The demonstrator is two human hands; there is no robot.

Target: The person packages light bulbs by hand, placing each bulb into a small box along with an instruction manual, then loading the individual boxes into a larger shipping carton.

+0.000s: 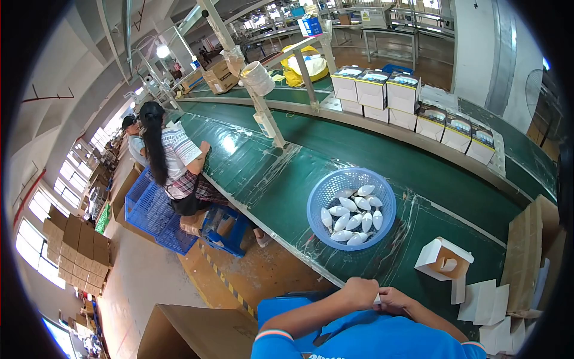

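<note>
Close to my body, at the bench edge, my left hand [360, 293] and my right hand [395, 300] are closed and meet. Between their fingers shows a small white piece [378, 299], mostly hidden, its kind not clear. Beyond them on the green bench stands a round blue plastic basket [315, 222] holding several white candle-shaped light bulbs [366, 222]. To the right of my hands sits a white carton [431, 254] with its flaps open and something pale inside. White folded cards [485, 302] lie beside it.
A tall brown cardboard box [523, 257] stands at the right, another open one [185, 335] at lower left. Printed white boxes [403, 94] line the far ledge. A post [263, 113] rises from the bench. A seated co-worker [173, 155] is at left, near blue crates [149, 209].
</note>
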